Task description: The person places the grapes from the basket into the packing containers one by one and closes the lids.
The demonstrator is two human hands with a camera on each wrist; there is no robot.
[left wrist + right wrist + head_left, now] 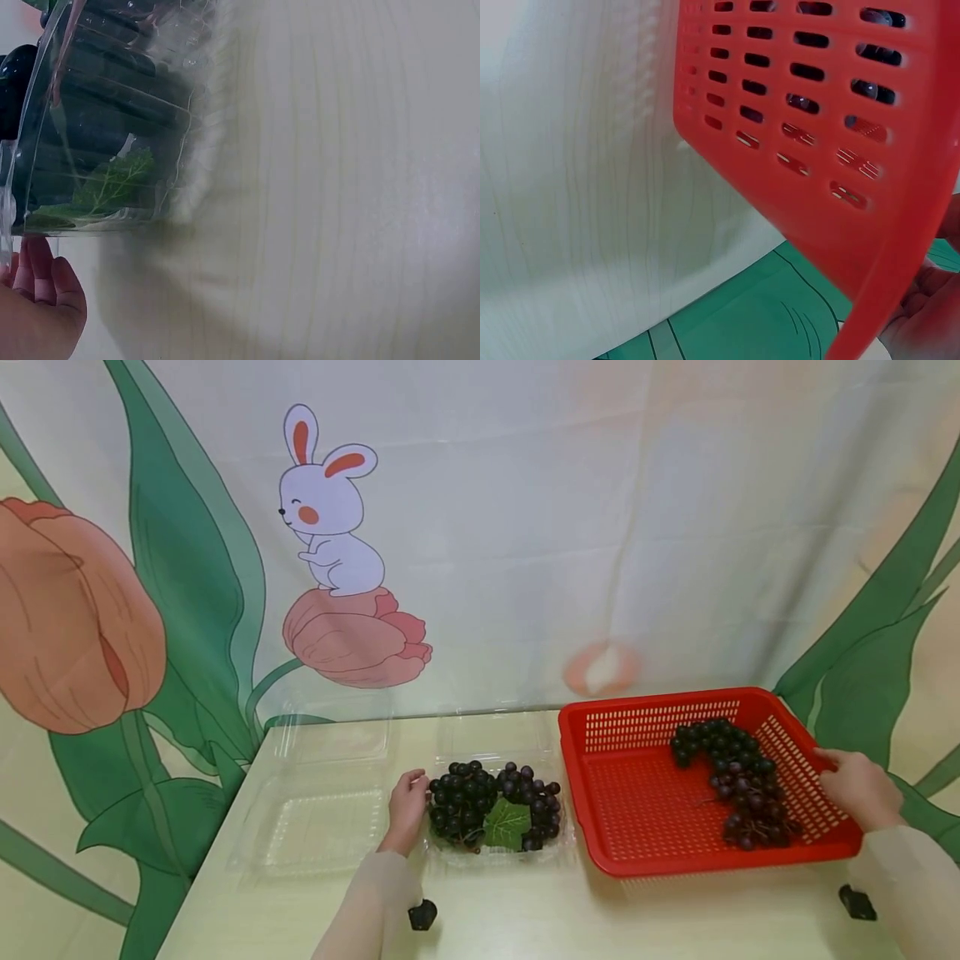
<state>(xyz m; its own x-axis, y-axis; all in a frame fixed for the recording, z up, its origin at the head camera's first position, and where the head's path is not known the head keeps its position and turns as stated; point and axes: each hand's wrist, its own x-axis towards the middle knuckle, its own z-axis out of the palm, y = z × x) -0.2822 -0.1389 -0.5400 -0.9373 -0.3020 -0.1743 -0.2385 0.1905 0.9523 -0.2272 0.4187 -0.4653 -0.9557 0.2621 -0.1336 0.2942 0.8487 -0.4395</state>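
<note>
A clear plastic clamshell box (498, 857) stands open near the table's middle, filled with dark green and purple grape bunches (463, 802) and a green leaf (507, 823). At its left edge my left hand (407, 810) holds the rim, fingers bent; the left wrist view shows the fingers (46, 281) beside the box wall. To the right sits a red perforated basket (637, 810) with more bunches of grapes (750, 781) along its right side. My right hand (862, 787) grips that basket's right rim, the thumb over it and the fingers (922, 296) under it.
Another open clear clamshell box (326, 831), with nothing in it, lies on the left of the pale wooden table (517, 918). A curtain (495, 543) printed with tulips and a rabbit hangs behind the table.
</note>
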